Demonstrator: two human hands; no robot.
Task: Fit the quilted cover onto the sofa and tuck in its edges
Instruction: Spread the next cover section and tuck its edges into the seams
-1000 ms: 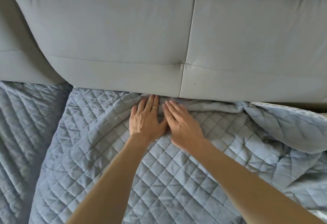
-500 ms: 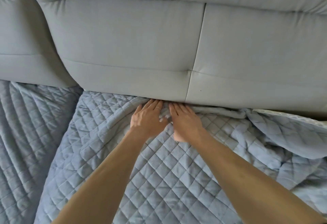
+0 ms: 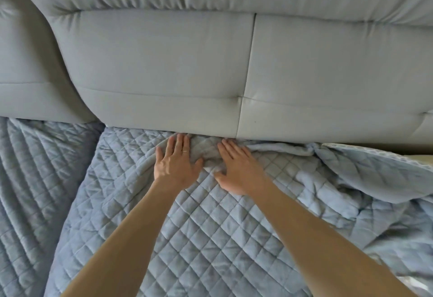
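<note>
Nearest to me, both forearms run forward over the quilted cover [image 3: 210, 238], which lies spread across the sofa seat. The left hand [image 3: 174, 164] is flat, palm down, fingers extended and gripping nothing; its fingertips reach the crease under the back cushion [image 3: 159, 71]. A ring [image 3: 184, 151] sits on one finger. The right hand [image 3: 239, 167] is likewise open and pressed flat on the fabric, fingers pointing toward the same crease, thumb splayed.

Change noted: half a second ago the two hands lay almost touching at the crease. They are now set apart, with a bunched fold of cover [image 3: 208, 153] showing between them. I judge that the tucking stroke is spreading sideways along the back edge, working cloth under the cushion.

Further right, the cover is loose and heaped [image 3: 351, 179], with its edge folded over and untucked. To the left, a second quilted section [image 3: 35, 179] lies flatter on the adjoining seat. I judge the back edge partly tucked, with the right portion outstanding.

Farthest, the grey sofa back [image 3: 328, 74] is bare. No brand, label or legible writing is visible anywhere.
</note>
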